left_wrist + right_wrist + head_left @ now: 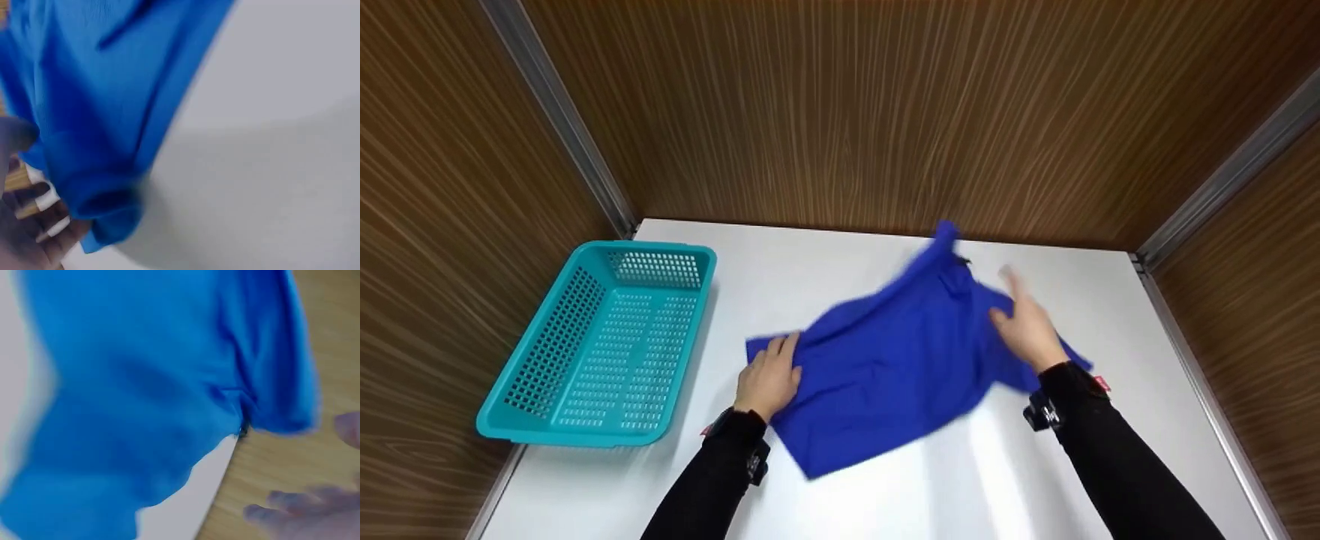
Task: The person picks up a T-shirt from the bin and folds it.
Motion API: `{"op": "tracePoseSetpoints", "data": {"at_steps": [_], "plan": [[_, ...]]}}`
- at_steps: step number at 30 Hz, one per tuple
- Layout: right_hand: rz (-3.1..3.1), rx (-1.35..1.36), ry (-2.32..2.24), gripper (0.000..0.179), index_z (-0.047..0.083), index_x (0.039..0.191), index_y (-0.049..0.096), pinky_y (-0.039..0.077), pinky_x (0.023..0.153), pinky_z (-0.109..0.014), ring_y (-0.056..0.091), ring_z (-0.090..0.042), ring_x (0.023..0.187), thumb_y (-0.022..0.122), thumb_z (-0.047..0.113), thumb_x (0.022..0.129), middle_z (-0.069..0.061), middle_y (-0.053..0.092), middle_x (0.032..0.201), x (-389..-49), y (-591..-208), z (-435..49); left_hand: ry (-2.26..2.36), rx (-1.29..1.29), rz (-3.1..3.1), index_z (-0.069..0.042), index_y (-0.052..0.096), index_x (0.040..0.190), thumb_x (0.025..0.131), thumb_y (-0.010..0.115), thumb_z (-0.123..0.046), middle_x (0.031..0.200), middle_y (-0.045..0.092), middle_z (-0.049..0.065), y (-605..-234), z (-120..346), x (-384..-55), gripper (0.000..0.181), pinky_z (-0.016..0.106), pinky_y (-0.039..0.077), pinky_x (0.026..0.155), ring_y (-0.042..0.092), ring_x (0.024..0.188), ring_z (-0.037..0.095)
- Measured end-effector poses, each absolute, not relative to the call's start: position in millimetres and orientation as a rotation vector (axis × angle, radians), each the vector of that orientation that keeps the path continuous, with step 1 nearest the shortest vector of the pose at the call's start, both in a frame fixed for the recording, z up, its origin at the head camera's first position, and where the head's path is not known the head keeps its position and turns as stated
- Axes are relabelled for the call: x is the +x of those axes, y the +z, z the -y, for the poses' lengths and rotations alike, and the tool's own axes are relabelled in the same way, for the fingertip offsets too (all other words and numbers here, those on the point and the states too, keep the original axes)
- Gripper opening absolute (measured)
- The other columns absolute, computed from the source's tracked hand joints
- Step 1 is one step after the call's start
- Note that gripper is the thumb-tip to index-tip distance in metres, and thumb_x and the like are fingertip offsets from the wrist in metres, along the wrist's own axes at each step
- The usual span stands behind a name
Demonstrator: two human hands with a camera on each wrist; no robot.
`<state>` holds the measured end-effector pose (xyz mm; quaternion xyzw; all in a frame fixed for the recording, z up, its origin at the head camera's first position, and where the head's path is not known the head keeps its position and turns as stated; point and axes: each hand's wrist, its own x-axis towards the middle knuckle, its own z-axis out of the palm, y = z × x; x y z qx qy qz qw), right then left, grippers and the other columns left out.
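Observation:
A blue garment spreads slantwise over the white tabletop, blurred at its edges, with part of it raised. Its exact kind is unclear; narrow sleeve-like or leg-like ends show on the right, with a small dark spot between folds. My left hand touches the garment's left end. In the left wrist view, that hand's thumb and fingers stand apart beside the cloth. Over the garment's right side is my right hand, blurred, fingers extended. The right wrist view shows those fingers away from the cloth.
A turquoise perforated basket stands on the left of the white table, with nothing in it. Wood-grain panels with metal corner posts enclose the table at the back and both sides.

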<state>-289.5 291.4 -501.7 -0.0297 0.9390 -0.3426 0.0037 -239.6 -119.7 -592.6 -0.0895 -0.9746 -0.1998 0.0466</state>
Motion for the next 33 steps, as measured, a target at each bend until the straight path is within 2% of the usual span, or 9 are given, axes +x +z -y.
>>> {"op": "tracePoseSetpoints", "data": {"at_steps": [4,8,11,16,18,21,24,28,33], "plan": [[-2.950,-0.336,-0.679,0.064,-0.001,0.154,0.037,0.027,0.110,-0.074,0.031,-0.063,0.138,0.061,0.012,0.097,-0.036,0.034,0.155,-268.8,-525.3,-299.1,-0.472,-0.379,2.898,-0.011,0.054,0.147,0.093,0.071,-0.019,0.158,0.039,0.020,-593.1,107.3,-230.3,0.057,0.065,0.040,0.108,0.039,0.140,0.054],[-2.939,-0.393,-0.500,0.073,0.005,0.158,0.033,0.022,0.103,-0.084,0.022,-0.071,0.137,0.066,0.013,0.094,-0.035,0.029,0.158,-248.0,-559.6,-326.4,-0.424,-0.784,2.957,-0.019,0.058,0.144,0.095,0.067,-0.040,0.155,0.043,0.015,-599.0,87.9,-207.4,0.054,0.063,0.038,0.110,0.037,0.142,0.048],[-2.948,-0.348,-0.472,0.075,0.010,0.162,0.024,0.016,0.103,-0.085,0.017,-0.071,0.139,0.063,0.020,0.098,-0.034,0.023,0.161,-239.3,-579.3,-348.7,-0.398,-1.028,3.032,-0.026,0.053,0.149,0.096,0.063,-0.053,0.154,0.044,0.009,-603.6,79.0,-193.1,0.060,0.059,0.035,0.113,0.038,0.143,0.039],[-2.919,-0.223,-0.521,0.073,0.015,0.165,0.011,0.002,0.106,-0.084,0.006,-0.066,0.144,0.050,0.036,0.107,-0.028,0.016,0.165,-228.2,-594.4,-376.9,-0.267,-1.133,2.880,-0.024,0.068,0.118,0.098,0.067,-0.031,0.134,0.056,0.006,-607.4,85.4,-193.6,0.021,0.056,0.042,0.111,0.051,0.132,0.031],[-2.940,-0.211,-0.496,0.070,0.013,0.165,0.014,0.002,0.105,-0.085,0.012,-0.064,0.144,0.048,0.037,0.108,-0.026,0.022,0.165,-224.5,-597.2,-383.7,-0.256,-1.177,2.820,-0.020,0.068,0.106,0.096,0.068,-0.023,0.128,0.059,0.006,-607.3,92.1,-197.6,0.010,0.056,0.045,0.108,0.055,0.129,0.030],[-3.085,-0.304,-0.392,0.059,0.006,0.155,0.040,0.012,0.102,-0.085,0.035,-0.061,0.134,0.059,0.027,0.103,-0.028,0.047,0.144,-221.9,-600.4,-388.3,-0.268,-1.226,2.778,-0.017,0.069,0.100,0.092,0.069,-0.017,0.125,0.060,0.007,-606.8,103.3,-202.3,0.007,0.053,0.046,0.108,0.058,0.127,0.030],[-3.289,-0.442,-0.262,0.035,-0.001,0.125,0.065,0.030,0.097,-0.079,0.054,-0.055,0.109,0.070,0.010,0.092,-0.027,0.059,0.111,-221.6,-604.1,-389.0,-0.258,-1.230,2.762,-0.016,0.068,0.094,0.088,0.069,-0.016,0.122,0.060,0.006,-607.8,113.1,-202.8,0.007,0.048,0.047,0.107,0.058,0.122,0.028],[-3.361,-0.399,-0.317,0.013,-0.005,0.101,0.063,0.046,0.085,-0.067,0.059,-0.052,0.090,0.066,-0.001,0.089,-0.028,0.060,0.095,-218.2,-603.3,-391.2,-0.253,-1.274,2.732,-0.016,0.065,0.093,0.089,0.065,-0.018,0.113,0.058,0.002,-610.2,115.9,-196.2,0.004,0.039,0.049,0.091,0.056,0.102,0.022],[-3.176,-0.077,-0.753,0.019,-0.005,0.109,0.058,0.049,0.077,-0.056,0.063,-0.043,0.088,0.052,0.008,0.096,-0.029,0.065,0.104,-210.7,-586.2,-395.7,-0.412,-1.137,2.591,-0.012,0.058,0.091,0.088,0.062,-0.013,0.104,0.060,0.003,-608.7,114.3,-195.0,0.006,0.035,0.051,0.079,0.058,0.087,0.021]]}}
